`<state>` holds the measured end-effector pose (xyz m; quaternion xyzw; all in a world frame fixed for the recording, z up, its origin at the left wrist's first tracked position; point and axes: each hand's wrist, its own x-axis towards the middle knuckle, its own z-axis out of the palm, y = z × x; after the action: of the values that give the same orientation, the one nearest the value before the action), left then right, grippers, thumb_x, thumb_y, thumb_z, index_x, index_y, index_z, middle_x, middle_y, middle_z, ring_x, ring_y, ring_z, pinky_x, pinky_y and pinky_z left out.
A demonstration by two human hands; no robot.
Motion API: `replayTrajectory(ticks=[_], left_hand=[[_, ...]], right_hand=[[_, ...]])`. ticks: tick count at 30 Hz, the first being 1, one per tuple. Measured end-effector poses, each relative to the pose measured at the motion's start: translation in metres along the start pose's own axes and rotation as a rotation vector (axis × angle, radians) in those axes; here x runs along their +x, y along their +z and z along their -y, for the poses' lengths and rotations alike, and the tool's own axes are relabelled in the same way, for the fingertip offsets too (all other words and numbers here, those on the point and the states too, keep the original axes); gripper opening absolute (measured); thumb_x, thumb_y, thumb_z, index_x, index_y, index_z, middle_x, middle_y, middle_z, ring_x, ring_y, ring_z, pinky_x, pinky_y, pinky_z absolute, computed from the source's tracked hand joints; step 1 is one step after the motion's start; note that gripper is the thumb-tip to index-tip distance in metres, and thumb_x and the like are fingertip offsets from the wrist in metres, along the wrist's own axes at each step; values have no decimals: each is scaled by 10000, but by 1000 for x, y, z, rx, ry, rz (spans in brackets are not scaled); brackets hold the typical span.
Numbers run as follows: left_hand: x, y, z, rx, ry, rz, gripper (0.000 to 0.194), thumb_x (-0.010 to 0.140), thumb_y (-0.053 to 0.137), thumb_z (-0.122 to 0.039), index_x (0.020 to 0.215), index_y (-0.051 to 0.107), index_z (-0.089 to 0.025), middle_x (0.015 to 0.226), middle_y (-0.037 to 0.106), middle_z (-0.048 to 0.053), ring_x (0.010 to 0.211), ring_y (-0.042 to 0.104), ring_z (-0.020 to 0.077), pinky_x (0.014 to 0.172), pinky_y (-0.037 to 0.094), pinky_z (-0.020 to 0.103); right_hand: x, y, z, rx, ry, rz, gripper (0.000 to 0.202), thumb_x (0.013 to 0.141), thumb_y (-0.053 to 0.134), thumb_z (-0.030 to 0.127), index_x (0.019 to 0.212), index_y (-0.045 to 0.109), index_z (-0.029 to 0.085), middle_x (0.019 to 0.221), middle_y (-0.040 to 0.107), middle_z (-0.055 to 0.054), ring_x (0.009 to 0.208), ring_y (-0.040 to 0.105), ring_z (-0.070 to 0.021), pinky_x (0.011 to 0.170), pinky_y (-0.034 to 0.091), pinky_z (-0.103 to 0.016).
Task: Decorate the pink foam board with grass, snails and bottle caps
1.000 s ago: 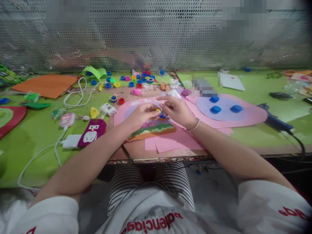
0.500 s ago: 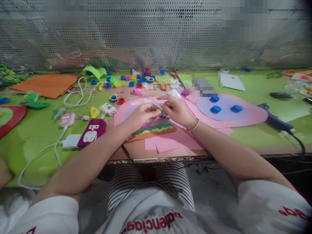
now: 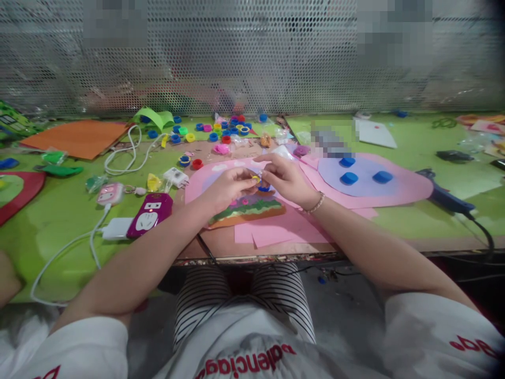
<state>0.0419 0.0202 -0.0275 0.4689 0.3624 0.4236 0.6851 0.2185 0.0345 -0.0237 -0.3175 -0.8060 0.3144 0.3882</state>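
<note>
My left hand is closed, thumb and fingertips pinching a small yellow piece. My right hand meets it from the other side with its fingers bent together; what they pinch is mostly hidden. Right under the fingertips shows a blue bottle cap, partly covered; whether a hand touches it I cannot tell. Both hands are over a pink-edged paper picture with green grass, an orange strip and small pink shapes. To the right, three blue bottle caps sit on a pink and lilac paper cutout.
Loose coloured caps are scattered at the back. On the left are a purple power socket, a white charger, cables and orange sheets. A dark blue corded tool lies right. Perforated metal stands behind.
The hands stay together in nearly the same place, with only slight finger movement. The yellow piece is tilted a little differently, and slightly more of the blue cap's lower part shows.
</note>
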Motion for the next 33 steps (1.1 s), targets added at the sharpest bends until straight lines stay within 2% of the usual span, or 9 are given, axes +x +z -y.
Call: replayTrajectory(ticks=[8,24,28,33], left_hand=[[0,-1,0,12,-2,26,102,709,675,-119,782,604,-114,733,606,2,684,603,95,780,476,300],[-4,4,-5,-14,-12,-2,82,732,634,-53,779,583,-97,704,605,10,656,609,93,762,487,298],[-3,4,-4,-16,-16,-3,88,728,643,-55,778,583,-97,709,610,14,668,615,98,767,490,302],[-3,2,-3,-35,-2,18,118,714,673,-84,775,574,-103,731,624,20,691,622,106,787,490,311]], right_hand=[[1,1,0,-1,-33,30,249,886,446,184,1133,470,170,583,457,63,530,445,-90,507,346,-217],[0,5,-1,7,-88,35,279,895,432,181,1172,441,201,566,320,84,489,331,-86,480,291,-216],[0,5,-1,22,-80,42,277,906,442,230,1182,435,210,572,329,81,495,353,-89,481,308,-213],[0,3,5,85,-23,28,283,939,383,385,1156,452,217,616,443,49,557,465,-105,536,397,-228]])
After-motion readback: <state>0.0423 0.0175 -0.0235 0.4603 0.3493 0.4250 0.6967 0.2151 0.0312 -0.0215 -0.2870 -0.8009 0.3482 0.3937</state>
